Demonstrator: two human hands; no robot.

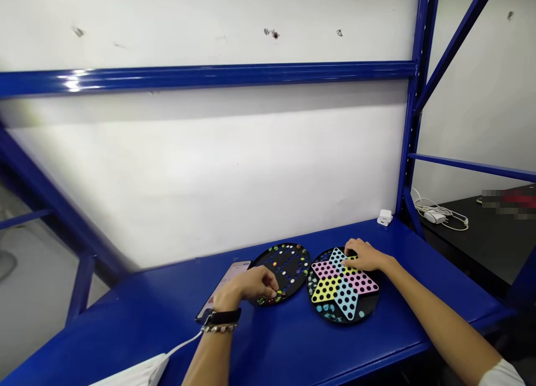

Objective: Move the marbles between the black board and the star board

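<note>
black board (288,263): marbles, left hand (251,288) pinching | star board (343,288): right hand (366,256) flat

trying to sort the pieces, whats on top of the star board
The right hand rests on the star board's far edge. A few marbles sit at its near rim. Whatever lies under the hand is hidden.
</note>
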